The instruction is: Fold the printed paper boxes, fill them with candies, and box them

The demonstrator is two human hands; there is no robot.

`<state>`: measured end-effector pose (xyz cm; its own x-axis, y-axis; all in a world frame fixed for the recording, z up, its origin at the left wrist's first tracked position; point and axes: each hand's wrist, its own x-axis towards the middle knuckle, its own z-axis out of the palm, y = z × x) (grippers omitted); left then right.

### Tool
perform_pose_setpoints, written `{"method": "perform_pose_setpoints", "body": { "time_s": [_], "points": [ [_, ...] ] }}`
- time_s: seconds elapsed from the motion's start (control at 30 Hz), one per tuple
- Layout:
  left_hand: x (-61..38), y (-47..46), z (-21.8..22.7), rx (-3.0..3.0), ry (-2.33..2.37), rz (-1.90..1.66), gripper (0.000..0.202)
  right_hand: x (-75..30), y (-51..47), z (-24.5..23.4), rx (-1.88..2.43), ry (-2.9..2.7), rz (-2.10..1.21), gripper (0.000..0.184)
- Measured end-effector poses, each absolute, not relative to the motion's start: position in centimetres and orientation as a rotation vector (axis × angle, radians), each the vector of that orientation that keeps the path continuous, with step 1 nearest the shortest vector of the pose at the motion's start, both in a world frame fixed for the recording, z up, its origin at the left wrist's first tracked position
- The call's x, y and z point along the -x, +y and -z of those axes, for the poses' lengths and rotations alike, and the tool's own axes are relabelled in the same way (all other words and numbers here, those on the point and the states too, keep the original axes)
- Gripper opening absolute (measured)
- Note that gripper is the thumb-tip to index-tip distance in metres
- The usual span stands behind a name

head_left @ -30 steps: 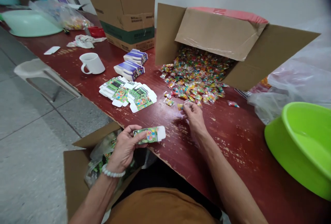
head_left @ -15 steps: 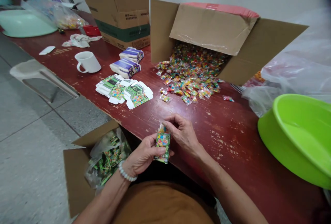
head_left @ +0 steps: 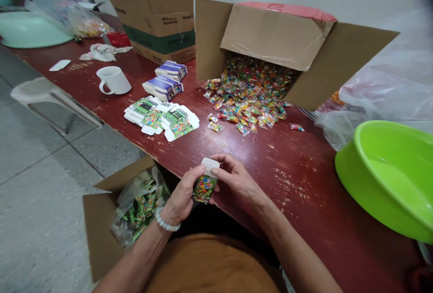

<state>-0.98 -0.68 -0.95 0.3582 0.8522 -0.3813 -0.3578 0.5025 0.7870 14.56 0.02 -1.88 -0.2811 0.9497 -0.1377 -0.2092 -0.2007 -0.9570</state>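
Observation:
A small green printed candy box is held between my two hands at the table's front edge, its white end flap standing up. My left hand, with a beaded bracelet at the wrist, grips the box from the left, thumb near the top. My right hand pinches the upper right of the box by the flap. No candy shows at the box's top now. Beyond the hands lie flat green box blanks and a heap of wrapped candies spilling from a tipped carton.
Left of my lap, an open carton holds a plastic bag of green boxes. A green basin stands at right. On the red table are a white mug, purple box stacks and a tall carton. A stool stands left.
The candy packet showing at the box's top has gone out of sight, and a white flap now stands there. Both hands have shifted slightly left; the right fingers have moved to the flap.

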Motion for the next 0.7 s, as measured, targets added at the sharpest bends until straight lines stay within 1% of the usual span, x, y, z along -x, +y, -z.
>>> {"method": "perform_pose_setpoints", "body": {
  "time_s": [0.07, 0.13, 0.2, 0.27, 0.37, 0.47, 0.63, 0.7],
  "points": [
    [0.8, -0.8, 1.3, -0.732, 0.903, -0.912, 0.040, -14.4, 0.0, 1.9, 1.051, -1.255, -1.491, 0.028],
    [0.7, -0.9, 1.4, -0.718, 0.895, -0.904, 0.041, -14.5, 0.0, 1.9, 1.108, -1.384, -1.233, 0.021],
    [0.8, -0.8, 1.2, -0.619, 0.846, -0.806, 0.045, -14.8, -0.1, 1.7, 1.146, -1.515, -1.013, 0.022],
    [1.0, -0.7, 1.0, -0.523, 0.797, -0.708, 0.049, -15.0, -0.2, 1.5, 1.145, -1.642, -0.918, 0.026],
    [1.3, -0.7, 0.6, -0.457, 0.793, -0.697, 0.049, -15.3, -0.2, 1.5, 1.100, -1.785, -0.844, 0.021],
    [1.3, -0.7, 0.3, -0.436, 0.797, -0.745, 0.049, -15.3, -0.2, 1.8, 1.038, -1.809, -0.814, 0.015],
    [1.1, -0.7, 0.6, -0.490, 0.858, -0.796, 0.051, -15.1, 0.0, 1.7, 1.021, -1.745, -0.971, 0.009],
    [1.0, -0.7, 1.0, -0.565, 0.928, -0.837, 0.049, -15.0, 0.1, 1.5, 1.047, -1.708, -1.020, 0.012]
  ]
}}
